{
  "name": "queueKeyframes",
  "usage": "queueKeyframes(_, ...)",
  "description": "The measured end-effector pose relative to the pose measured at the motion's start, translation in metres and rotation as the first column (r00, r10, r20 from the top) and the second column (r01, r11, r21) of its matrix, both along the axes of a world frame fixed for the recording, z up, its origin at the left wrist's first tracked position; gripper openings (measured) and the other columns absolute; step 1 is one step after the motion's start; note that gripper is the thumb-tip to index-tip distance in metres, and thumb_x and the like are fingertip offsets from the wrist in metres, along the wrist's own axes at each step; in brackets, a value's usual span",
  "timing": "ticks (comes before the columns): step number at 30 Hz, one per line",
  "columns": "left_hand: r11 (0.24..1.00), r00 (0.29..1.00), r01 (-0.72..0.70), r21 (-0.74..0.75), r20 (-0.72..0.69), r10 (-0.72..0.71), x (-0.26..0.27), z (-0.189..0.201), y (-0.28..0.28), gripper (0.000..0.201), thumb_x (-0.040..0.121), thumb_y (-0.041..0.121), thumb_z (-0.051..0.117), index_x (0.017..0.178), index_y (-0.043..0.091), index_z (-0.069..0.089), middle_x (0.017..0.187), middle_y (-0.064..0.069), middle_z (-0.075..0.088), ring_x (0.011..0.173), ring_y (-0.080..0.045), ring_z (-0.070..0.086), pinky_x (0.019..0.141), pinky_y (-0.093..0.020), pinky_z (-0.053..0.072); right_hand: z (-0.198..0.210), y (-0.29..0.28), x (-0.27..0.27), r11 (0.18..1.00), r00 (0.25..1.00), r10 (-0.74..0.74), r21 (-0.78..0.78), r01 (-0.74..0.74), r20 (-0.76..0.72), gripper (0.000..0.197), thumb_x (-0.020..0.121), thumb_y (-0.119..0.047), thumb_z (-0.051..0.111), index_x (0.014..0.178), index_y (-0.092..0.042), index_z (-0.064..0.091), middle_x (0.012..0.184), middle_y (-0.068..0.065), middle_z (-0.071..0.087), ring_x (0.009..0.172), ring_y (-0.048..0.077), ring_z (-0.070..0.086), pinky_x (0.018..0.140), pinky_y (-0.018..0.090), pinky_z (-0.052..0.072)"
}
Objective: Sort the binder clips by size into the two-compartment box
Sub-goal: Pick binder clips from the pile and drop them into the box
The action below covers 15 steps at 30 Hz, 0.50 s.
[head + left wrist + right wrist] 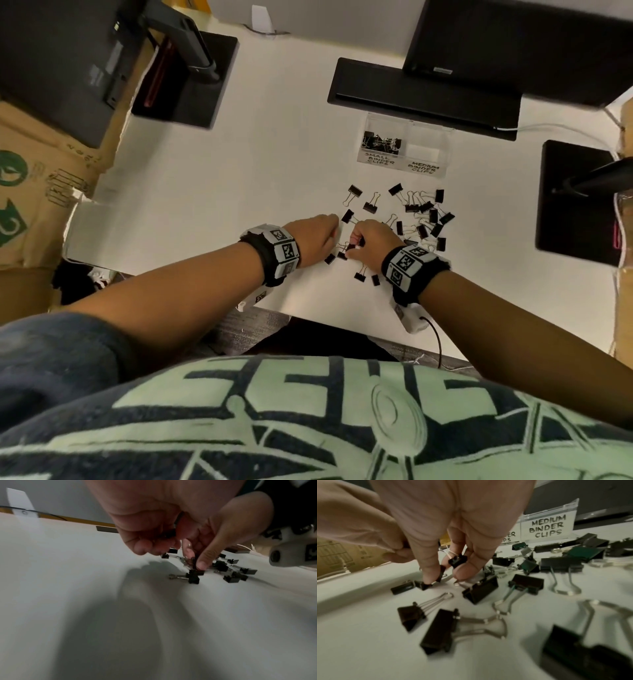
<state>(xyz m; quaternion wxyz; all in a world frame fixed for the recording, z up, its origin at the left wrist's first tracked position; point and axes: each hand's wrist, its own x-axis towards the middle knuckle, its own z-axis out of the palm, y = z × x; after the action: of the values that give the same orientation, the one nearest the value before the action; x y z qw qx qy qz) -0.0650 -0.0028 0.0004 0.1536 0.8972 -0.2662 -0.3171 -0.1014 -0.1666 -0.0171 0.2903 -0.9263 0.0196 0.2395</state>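
Binder clips [419,219] lie scattered over the white table [212,192] just right of centre in the head view, the nearest few touching the fingers of both hands. The two-compartment box [404,164] stands above the pile, well apart from the hands; its left half, labelled for small clips, already holds a heap, while the right half, labelled for medium clips, looks bare.

The right hand [368,241] is curled downward over the lower left edge of the pile. In the right wrist view its fingers [471,566] pinch a small clip [457,560] lifted off the table, and another fingertip presses onto a second small clip [422,584] lying flat.

The left hand [313,241] sits immediately left of it, fingers bent. In the left wrist view something dark and wiry shows inside the curl, probably a clip already gathered, though blur keeps me from being sure.

What matters for the next move, as I judge it: the box lies up and to the right of both hands, and the right hand is the nearer one. The small-clip half is the left compartment, so a carry from here would run diagonally across the pile to it.
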Motion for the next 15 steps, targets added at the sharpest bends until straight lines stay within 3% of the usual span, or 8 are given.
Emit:
queueKeyframes(2,0.997,0.998,0.055,0.045,0.008,-0.056,-0.001,0.000,0.000,0.021,0.095,0.020,0.034,0.103,0.007,0.048,0.102,-0.012,0.060,0.075,-0.025,0.053,0.068,-0.035,0.044,0.000,-0.004,0.002,0.997,0.997,-0.071,0.038,0.072,-0.012,0.016,0.078,-0.013,0.072,0.087,-0.004,0.064,0.078,-0.001,0.058,0.076,0.015,0.054,0.065,0.025,0.043)
queueKeyframes(5,0.986,0.992,0.127,0.111,-0.023,-0.125,0.001,0.001,0.003,0.024,0.089,0.029,0.049,0.108,0.013,0.048,0.113,-0.006,0.057,0.080,-0.025,0.055,0.073,-0.035,0.047,0.003,-0.012,0.008,0.978,0.982,-0.185,0.087,0.189,-0.050,0.016,0.075,-0.013,0.075,0.087,-0.009,0.065,0.070,-0.009,0.054,0.067,0.010,0.053,0.056,0.018,0.042)
queueKeyframes(8,0.959,0.971,0.240,0.149,-0.053,-0.235,0.003,-0.001,0.007,0.042,0.082,0.034,0.062,0.118,0.020,0.046,0.120,-0.002,0.053,0.092,-0.026,0.062,0.078,-0.036,0.053,0.012,-0.023,0.018,0.968,0.974,-0.224,0.104,0.226,-0.037,0.016,0.076,-0.017,0.074,0.090,-0.015,0.066,0.078,-0.007,0.056,0.068,0.006,0.050,0.057,0.015,0.040)
queueKeyframes(11,0.946,0.957,0.290,0.141,-0.054,-0.285,0.005,-0.005,0.009,0.040,0.084,0.033,0.063,0.120,0.024,0.048,0.119,-0.002,0.052,0.095,-0.027,0.062,0.077,-0.033,0.050,0.023,-0.034,0.033,0.959,0.964,-0.265,0.110,0.262,0.014,0.013,0.080,-0.020,0.072,0.092,-0.019,0.068,0.081,-0.006,0.056,0.070,0.006,0.049,0.056,0.016,0.038)
queueKeyframes(13,0.948,0.956,0.293,0.123,-0.048,-0.289,0.006,-0.008,0.010,0.035,0.086,0.032,0.061,0.118,0.025,0.050,0.117,-0.002,0.053,0.093,-0.027,0.062,0.075,-0.032,0.050,0.031,-0.042,0.047,0.931,0.941,-0.336,0.165,0.327,0.031,0.011,0.083,-0.018,0.069,0.093,-0.019,0.068,0.084,-0.003,0.060,0.068,0.009,0.052,0.058,0.018,0.044)
queueKeyframes(15,0.953,0.958,0.285,0.102,-0.041,-0.283,0.008,-0.011,0.010,0.030,0.087,0.032,0.060,0.114,0.024,0.052,0.113,-0.002,0.054,0.090,-0.026,0.061,0.070,-0.031,0.048,0.040,-0.050,0.065,0.897,0.912,-0.406,0.220,0.384,0.061,0.011,0.086,-0.015,0.065,0.096,-0.017,0.067,0.093,0.001,0.065,0.078,0.015,0.059,0.070,0.027,0.053)
